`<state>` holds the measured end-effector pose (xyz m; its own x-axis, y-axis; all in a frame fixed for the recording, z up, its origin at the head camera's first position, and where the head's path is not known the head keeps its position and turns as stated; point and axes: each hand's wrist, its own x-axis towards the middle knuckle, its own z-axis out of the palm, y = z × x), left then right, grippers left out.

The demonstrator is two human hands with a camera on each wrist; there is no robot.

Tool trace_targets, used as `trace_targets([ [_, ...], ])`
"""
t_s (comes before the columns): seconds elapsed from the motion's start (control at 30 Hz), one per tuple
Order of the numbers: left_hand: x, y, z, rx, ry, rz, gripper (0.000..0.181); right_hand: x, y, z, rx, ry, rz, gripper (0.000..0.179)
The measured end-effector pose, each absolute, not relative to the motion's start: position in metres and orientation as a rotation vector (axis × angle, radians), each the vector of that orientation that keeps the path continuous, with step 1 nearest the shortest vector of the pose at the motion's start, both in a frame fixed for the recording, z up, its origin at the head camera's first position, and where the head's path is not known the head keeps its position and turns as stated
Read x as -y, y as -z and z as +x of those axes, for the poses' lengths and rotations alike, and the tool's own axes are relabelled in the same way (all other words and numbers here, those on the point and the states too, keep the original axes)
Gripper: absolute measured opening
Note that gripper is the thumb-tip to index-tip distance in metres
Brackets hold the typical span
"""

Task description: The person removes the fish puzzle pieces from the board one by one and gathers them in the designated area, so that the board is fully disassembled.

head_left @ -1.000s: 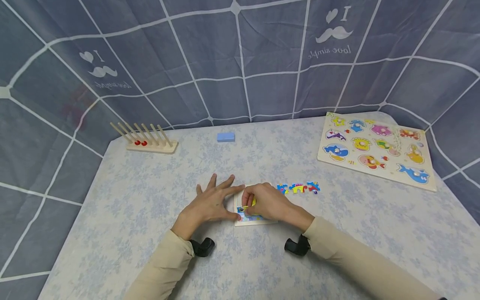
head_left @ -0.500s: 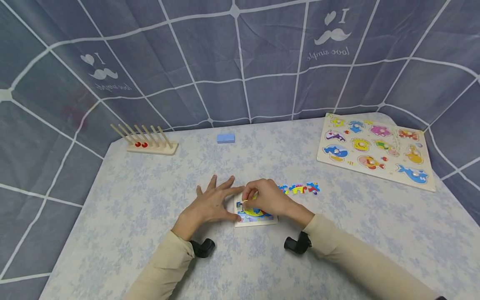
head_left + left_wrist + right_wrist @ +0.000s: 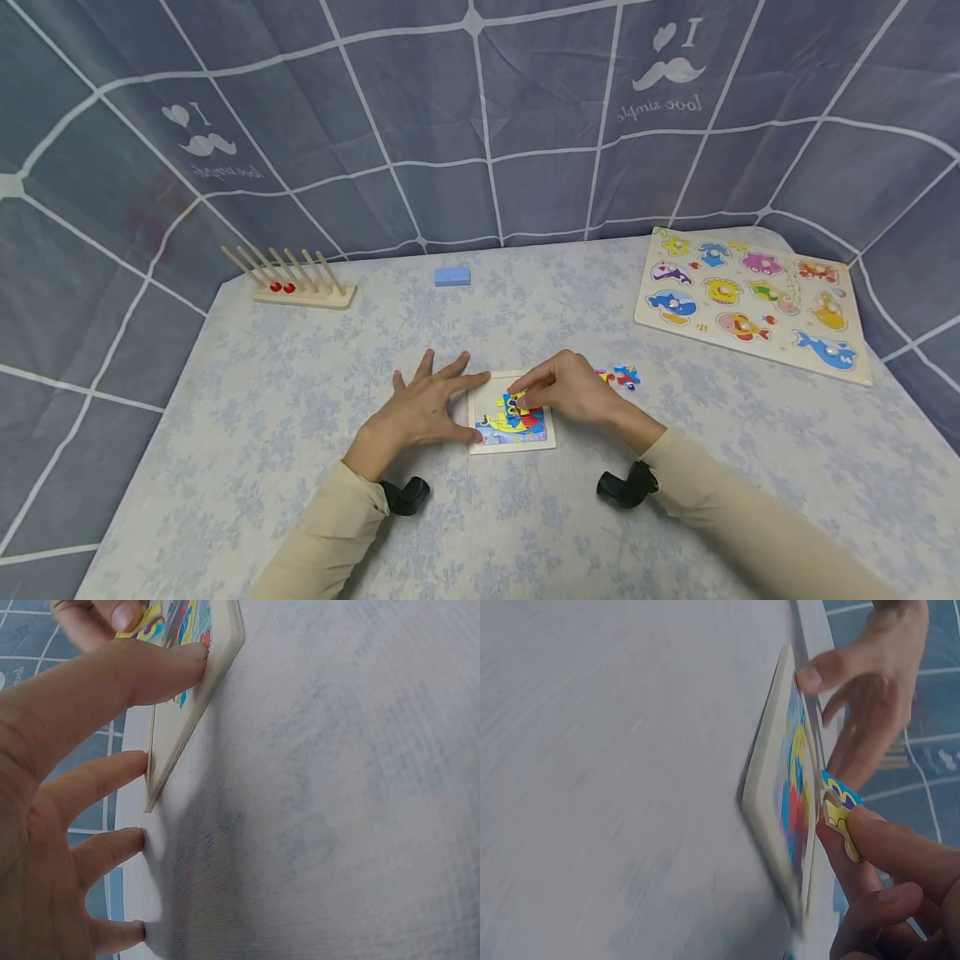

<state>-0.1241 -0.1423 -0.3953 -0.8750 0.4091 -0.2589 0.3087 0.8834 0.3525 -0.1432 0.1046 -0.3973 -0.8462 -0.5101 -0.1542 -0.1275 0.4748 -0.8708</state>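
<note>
A small wooden jigsaw tray [image 3: 517, 448] lies on the table between my hands, its lower part filled with blue, yellow and red pieces. With thumb and index finger spread, my left hand [image 3: 423, 406] steadies the tray at its left side; the thumb [image 3: 169, 675] rests on the rim and the other fingers touch the cloth. Over the tray, my right hand [image 3: 576, 392] pinches a yellow and blue puzzle piece [image 3: 841, 816] with purple curls between thumb and index finger. Loose puzzle pieces [image 3: 627, 377] lie just beyond the right hand, partly hidden by it.
At the back right lies a large knob puzzle board [image 3: 697, 292] with sea animals. A blue block [image 3: 452, 277] sits near the back edge. The peg stand [image 3: 303, 293] with red beads is at the back left. Grey checked curtain [image 3: 420, 108] surrounds the table.
My right hand has moved right from the tray's left part, holding the puzzle piece, and now covers more of the loose pieces. The left hand stays in place on the tray.
</note>
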Motion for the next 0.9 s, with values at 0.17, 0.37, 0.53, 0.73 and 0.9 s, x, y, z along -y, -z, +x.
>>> trace_targets([
  [0.17,0.142,0.395,-0.124,-2.721,-0.437,0.525,0.084,-0.125,0.399,-0.142,-2.377,1.313,-0.486,0.017],
  [0.37,0.141,0.394,-0.123,-2.728,-0.443,0.517,0.083,-0.147,0.4,-0.141,-2.401,1.295,-0.397,0.017],
  [0.53,0.141,0.394,-0.123,-2.722,-0.452,0.516,0.083,-0.158,0.402,-0.14,-2.445,1.252,-0.341,0.017],
  [0.73,0.141,0.394,-0.124,-2.724,-0.443,0.513,0.083,-0.162,0.405,-0.139,-2.485,1.23,-0.317,0.016],
  [0.9,0.141,0.394,-0.124,-2.72,-0.442,0.516,0.084,-0.16,0.405,-0.139,-2.543,1.184,-0.309,0.015],
])
